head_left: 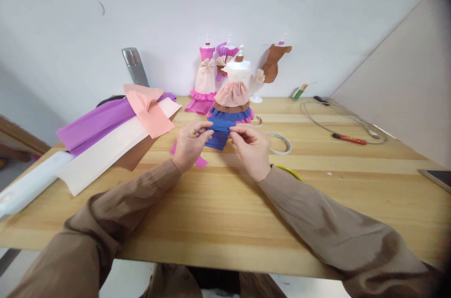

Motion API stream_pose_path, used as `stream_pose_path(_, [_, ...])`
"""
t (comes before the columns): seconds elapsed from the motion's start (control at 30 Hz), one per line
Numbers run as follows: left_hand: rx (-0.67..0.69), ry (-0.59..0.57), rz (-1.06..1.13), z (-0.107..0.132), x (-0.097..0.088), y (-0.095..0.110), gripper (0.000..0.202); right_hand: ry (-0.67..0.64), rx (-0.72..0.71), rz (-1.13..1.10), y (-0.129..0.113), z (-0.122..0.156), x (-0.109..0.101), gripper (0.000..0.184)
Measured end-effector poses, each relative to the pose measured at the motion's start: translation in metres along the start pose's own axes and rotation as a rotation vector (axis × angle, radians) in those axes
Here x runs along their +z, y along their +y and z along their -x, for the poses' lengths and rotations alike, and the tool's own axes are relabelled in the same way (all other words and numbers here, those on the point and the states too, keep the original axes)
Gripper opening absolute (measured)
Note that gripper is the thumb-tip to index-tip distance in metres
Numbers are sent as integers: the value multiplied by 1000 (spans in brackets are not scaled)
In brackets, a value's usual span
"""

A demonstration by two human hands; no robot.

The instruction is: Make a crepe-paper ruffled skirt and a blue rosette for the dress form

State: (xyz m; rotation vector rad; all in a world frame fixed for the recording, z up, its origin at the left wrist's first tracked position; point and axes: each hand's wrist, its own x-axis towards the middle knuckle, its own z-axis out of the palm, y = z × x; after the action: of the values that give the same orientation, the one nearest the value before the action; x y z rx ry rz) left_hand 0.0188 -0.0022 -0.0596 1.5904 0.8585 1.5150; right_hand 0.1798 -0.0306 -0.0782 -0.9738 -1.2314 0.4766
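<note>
Both my hands meet over the middle of the wooden table [225, 204], pinching a folded strip of blue crepe paper [220, 130]. My left hand [189, 144] grips its left end with thumb and fingers closed. My right hand [251, 149] pinches the right end the same way. Just behind the strip stands a small mannequin [235, 86] in a tiered paper dress: white top, peach ruffle, brown band, blue ruffle at the bottom. A pink paper scrap [200, 162] lies under my left wrist.
Sheets of purple [95, 124], cream [105, 150] and peach paper [150, 108] lie at the left. More dressed mannequins [206, 77] stand by the wall, one in brown [274, 59]. A tape roll [280, 143], a red-handled tool [347, 138], a cable [338, 119] and a metal flask [134, 65] are on the table.
</note>
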Motion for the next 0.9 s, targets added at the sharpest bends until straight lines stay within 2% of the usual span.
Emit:
stream_pose_path(0.23, [48, -20, -27, 1, -1, -3, 10, 17, 13, -39, -3, -1, 1, 9])
stream_pose_path(0.73, [20, -13, -33, 0, -1, -7, 10, -16, -18, 19, -3, 1, 0, 11])
stream_pose_path(0.9, [-6, 0, -7, 0, 0, -5, 8, -42, -67, 49, -5, 1, -1, 13])
